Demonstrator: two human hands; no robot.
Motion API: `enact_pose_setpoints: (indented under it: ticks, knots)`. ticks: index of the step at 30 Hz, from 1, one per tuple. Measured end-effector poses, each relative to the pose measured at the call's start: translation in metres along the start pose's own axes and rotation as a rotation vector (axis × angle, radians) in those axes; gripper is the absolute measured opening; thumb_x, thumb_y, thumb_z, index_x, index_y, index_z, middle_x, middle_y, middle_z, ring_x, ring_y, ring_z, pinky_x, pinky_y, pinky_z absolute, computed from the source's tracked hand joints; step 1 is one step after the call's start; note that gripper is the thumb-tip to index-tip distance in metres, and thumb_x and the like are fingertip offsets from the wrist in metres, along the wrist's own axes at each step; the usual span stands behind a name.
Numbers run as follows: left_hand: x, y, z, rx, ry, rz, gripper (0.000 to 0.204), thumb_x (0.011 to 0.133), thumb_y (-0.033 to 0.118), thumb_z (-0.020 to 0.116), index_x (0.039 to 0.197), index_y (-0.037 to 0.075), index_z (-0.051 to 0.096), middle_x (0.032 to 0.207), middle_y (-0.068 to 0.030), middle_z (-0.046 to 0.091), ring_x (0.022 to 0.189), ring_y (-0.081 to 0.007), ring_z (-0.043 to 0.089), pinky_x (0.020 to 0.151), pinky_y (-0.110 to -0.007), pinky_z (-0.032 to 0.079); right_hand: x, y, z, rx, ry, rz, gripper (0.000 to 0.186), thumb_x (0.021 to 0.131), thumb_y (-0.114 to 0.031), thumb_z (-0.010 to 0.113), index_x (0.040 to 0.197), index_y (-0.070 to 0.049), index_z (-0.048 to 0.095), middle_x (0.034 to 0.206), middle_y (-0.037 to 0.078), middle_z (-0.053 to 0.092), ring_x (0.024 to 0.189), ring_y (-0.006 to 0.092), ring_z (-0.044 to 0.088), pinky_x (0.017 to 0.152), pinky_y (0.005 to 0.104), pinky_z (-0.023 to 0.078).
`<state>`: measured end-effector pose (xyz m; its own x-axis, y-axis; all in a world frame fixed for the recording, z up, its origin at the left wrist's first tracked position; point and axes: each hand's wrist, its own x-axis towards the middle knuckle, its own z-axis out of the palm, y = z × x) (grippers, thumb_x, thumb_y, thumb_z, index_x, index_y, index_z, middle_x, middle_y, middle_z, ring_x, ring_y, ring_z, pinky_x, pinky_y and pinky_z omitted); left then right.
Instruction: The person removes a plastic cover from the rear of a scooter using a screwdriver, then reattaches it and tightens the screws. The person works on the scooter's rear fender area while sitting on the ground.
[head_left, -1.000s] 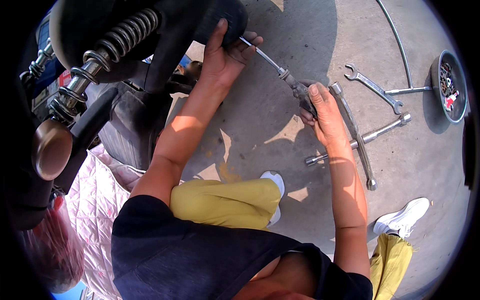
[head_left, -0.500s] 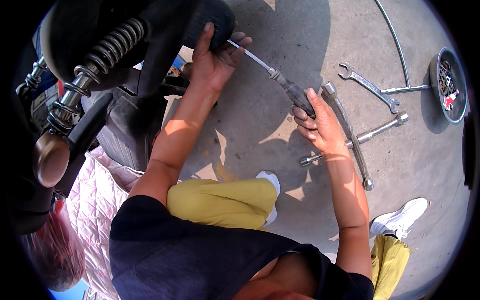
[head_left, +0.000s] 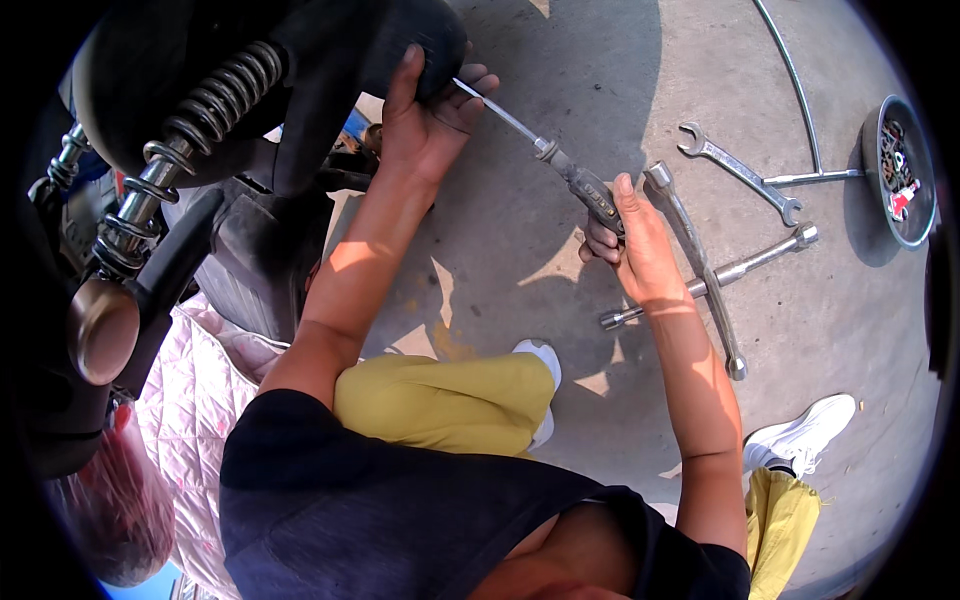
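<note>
My right hand (head_left: 640,240) is closed round the dark handle of a screwdriver (head_left: 580,185), thumb laid along it. Its thin metal shaft slants up and left to the rounded end of a black vehicle part (head_left: 425,45). My left hand (head_left: 425,130) grips that end, thumb on the near side and fingers around its lower edge. The shaft's tip lies by the left fingers; whether it touches a screw is hidden. Left of the hand stands a coil spring shock absorber (head_left: 190,130) on the vehicle.
On the concrete right of my hand lie a cross-shaped wrench (head_left: 700,265), an open-ended spanner (head_left: 740,172) and a long T-bar (head_left: 800,100). A metal bowl (head_left: 925,215) of small hardware stands at far right. A pink quilted cover (head_left: 190,400) and reddish plastic bag (head_left: 115,500) are at left.
The screwdriver handle has turned in my right hand, and the right fingers have curled further under it. My left hand has barely moved.
</note>
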<state>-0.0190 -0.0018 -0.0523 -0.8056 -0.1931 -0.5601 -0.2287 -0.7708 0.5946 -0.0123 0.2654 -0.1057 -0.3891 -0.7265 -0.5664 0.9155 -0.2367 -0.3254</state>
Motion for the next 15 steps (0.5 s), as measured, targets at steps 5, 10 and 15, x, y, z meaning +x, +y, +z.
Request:
enact_pose_setpoints:
  ticks: [5,10,15]
  knots:
    - [0.000,0.001,-0.001,0.038,0.031,0.033,0.060,0.082,0.042,0.065,0.118,-0.003,0.051,0.100,-0.0188,0.064,0.096,-0.0329,0.063,0.068,-0.034,0.058,-0.006,0.011,0.003,-1.002,0.347,-0.854,0.046,0.080,-0.015,0.069,0.121,-0.004,0.051,0.101,0.007,0.054,0.073,0.0150,0.054,0.066,0.0284,0.047]
    - [0.000,-0.005,0.009,0.092,0.092,0.060,0.057,0.079,0.045,0.067,0.114,0.001,0.054,0.100,-0.0133,0.064,0.092,-0.0275,0.063,0.062,-0.032,0.051,-0.009,0.012,-0.021,0.536,-0.311,0.104,0.043,0.093,-0.033,0.054,0.124,-0.004,0.046,0.090,0.009,0.055,0.064,0.0130,0.053,0.050,0.0228,0.043]
    - [0.004,-0.011,0.008,0.091,0.173,0.119,0.054,0.075,0.043,0.070,0.111,0.005,0.057,0.090,-0.0091,0.062,0.083,-0.0238,0.061,0.059,-0.032,0.044,-0.021,0.001,0.030,0.179,0.216,-0.319,0.047,0.094,-0.035,0.052,0.120,0.003,0.044,0.092,0.011,0.055,0.077,0.0156,0.055,0.070,0.0281,0.048]
